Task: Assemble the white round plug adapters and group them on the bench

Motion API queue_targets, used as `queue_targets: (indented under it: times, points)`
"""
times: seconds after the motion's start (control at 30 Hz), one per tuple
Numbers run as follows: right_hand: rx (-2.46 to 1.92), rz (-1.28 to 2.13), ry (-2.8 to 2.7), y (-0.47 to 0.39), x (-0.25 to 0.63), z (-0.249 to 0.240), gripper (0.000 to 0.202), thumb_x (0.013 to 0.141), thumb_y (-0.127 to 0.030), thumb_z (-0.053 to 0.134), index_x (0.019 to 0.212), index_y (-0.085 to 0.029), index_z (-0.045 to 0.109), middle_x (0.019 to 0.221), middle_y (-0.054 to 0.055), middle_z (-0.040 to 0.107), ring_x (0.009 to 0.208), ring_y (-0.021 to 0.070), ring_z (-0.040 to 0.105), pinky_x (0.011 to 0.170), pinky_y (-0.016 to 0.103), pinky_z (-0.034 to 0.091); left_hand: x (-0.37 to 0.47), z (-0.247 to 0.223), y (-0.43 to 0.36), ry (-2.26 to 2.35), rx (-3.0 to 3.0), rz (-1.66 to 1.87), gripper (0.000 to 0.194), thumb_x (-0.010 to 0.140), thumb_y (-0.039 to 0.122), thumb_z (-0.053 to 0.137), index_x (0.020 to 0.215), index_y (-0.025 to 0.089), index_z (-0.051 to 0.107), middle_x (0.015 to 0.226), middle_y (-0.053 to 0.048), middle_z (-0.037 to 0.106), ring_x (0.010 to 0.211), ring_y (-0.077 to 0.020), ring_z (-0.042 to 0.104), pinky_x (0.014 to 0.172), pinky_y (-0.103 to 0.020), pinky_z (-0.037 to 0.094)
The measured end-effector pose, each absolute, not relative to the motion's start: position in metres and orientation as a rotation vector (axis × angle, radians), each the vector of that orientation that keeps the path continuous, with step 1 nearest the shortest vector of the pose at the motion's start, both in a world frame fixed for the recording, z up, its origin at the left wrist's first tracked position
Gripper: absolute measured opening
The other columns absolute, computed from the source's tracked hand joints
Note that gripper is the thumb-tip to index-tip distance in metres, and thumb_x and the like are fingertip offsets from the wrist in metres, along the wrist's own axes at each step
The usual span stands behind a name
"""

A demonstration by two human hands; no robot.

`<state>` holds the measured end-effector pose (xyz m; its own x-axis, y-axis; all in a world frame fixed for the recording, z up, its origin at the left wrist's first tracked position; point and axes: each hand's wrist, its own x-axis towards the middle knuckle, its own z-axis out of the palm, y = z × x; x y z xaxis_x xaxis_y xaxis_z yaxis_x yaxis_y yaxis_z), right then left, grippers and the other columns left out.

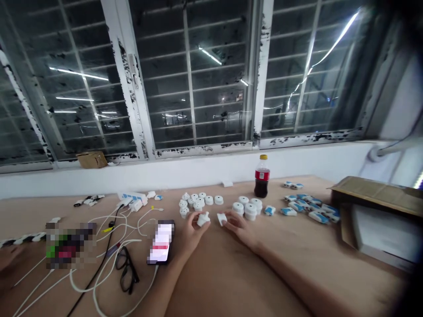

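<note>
Reaching forward, left hand point(195, 226) and right hand point(238, 225) each grip a small white piece point(203, 219).

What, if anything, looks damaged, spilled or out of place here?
The white window frame is badly flaked, with dark patches along its posts and bottom rail. Cables sprawl in loose loops beside the eyeglasses, looking untidy. The cola bottle stands upright and capped, and no spill is visible.

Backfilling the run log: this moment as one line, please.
left hand: holds knobbed white part | right hand: holds second white piece | the two: apart | phone: screen lit | bottle: upright, capped
</note>
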<state>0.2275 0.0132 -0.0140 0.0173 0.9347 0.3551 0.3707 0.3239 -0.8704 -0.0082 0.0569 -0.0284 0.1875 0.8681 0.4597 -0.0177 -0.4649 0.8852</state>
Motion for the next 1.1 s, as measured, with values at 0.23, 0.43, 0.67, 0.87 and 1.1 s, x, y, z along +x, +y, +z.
queue_targets:
  times: [0.23,0.43,0.67,0.87,1.1]
  points:
    - [-0.993,1.024,-1.512,0.008,0.217,-0.009,0.056,0.088,-0.066,0.078,0.131,-0.03,0.069,0.121,0.007,0.08,0.105,0.0303,0.075,0.097,0.049,0.062,-0.004,-0.031,0.053,0.834,1.688,1.208,0.058,0.079,0.03,0.091,0.133,0.029,0.072,0.135,-0.006,0.078,0.125,-0.0281,0.074,0.111,-0.045,0.059]
    - [-0.975,1.05,-1.545,0.009,0.215,-0.013,0.055,0.087,-0.065,0.081,0.128,-0.03,0.072,0.127,0.009,0.08,0.116,0.0327,0.076,0.103,0.05,0.061,-0.006,-0.027,0.048,0.876,1.719,1.174,0.045,0.082,0.028,0.088,0.125,0.03,0.077,0.13,-0.005,0.081,0.116,-0.0282,0.078,0.106,-0.045,0.062]
    - [-0.959,1.04,-1.578,0.012,0.213,-0.022,0.06,0.09,-0.071,0.075,0.13,-0.027,0.07,0.116,0.009,0.081,0.104,0.0305,0.076,0.097,0.049,0.063,-0.004,-0.021,0.045,0.815,1.796,1.212,0.047,0.077,0.026,0.091,0.123,0.028,0.08,0.127,-0.006,0.082,0.116,-0.0294,0.078,0.101,-0.043,0.065]
    - [-1.146,0.867,-1.619,0.003,0.208,-0.02,0.054,0.099,-0.077,0.058,0.106,-0.026,0.074,0.093,0.003,0.076,0.087,0.0263,0.07,0.089,0.044,0.061,-0.009,-0.01,0.035,0.829,1.993,1.202,0.044,0.083,0.026,0.088,0.126,0.032,0.08,0.131,-0.002,0.08,0.124,-0.0285,0.074,0.114,-0.044,0.058]
    - [-1.382,0.767,-1.573,0.003,0.207,-0.017,0.064,0.101,-0.081,0.043,0.082,-0.027,0.073,0.072,0.003,0.068,0.074,0.026,0.065,0.079,0.042,0.06,-0.014,-0.013,0.034,0.719,2.152,1.15,0.043,0.094,0.03,0.081,0.136,0.034,0.076,0.139,-0.003,0.075,0.132,-0.0268,0.069,0.122,-0.045,0.052]
